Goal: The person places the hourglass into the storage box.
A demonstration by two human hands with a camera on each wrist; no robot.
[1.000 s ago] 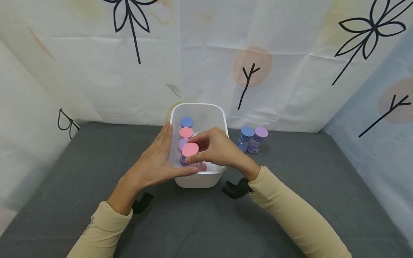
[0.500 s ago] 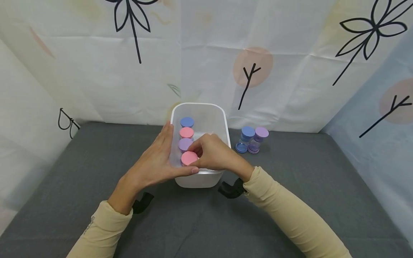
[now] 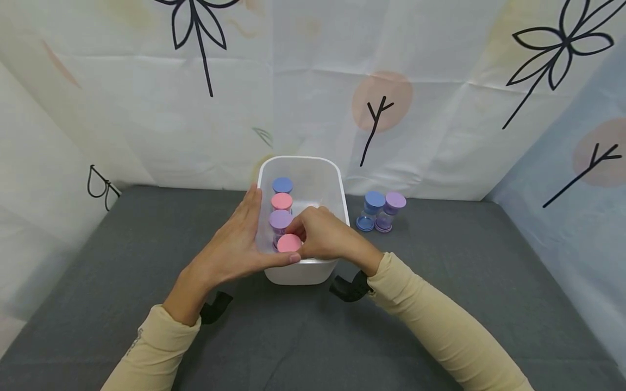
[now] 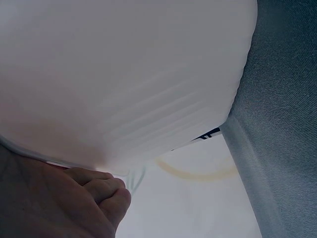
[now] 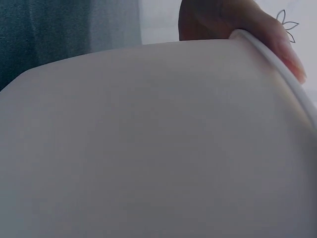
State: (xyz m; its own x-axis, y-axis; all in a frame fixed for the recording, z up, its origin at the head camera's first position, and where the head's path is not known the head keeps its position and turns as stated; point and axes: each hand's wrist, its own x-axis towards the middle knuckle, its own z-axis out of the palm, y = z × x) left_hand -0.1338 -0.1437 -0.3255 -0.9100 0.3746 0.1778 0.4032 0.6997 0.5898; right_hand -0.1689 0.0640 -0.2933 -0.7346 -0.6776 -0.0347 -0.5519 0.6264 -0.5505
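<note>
In the head view, my right hand (image 3: pixel 323 233) pinches a small sand timer with a pink end cap (image 3: pixel 289 243), upright inside the white bin (image 3: pixel 300 274) near its front. Most of that timer's body is hidden by the fingers and the bin wall. Behind it, along the bin's left wall, stand a purple-capped timer (image 3: pixel 280 219), a pink-capped timer (image 3: pixel 281 201) and a blue-capped timer (image 3: pixel 282 185). My left hand (image 3: pixel 230 244) holds the bin's front left corner, fingers along the left rim. Its thumb (image 5: pixel 270 32) lies over the rim in the right wrist view.
Right of the bin, a blue-capped timer (image 3: pixel 370 210) and a purple-capped timer (image 3: pixel 390 212) stand side by side on the dark grey cloth (image 3: pixel 430 282). A patterned white backdrop (image 3: pixel 313 108) rises behind the cloth and along both sides.
My right hand has lowered the pink-capped timer into the bin's front part, then shifted it slightly right and nearer the front rim. The left hand stays at the bin's corner.
</note>
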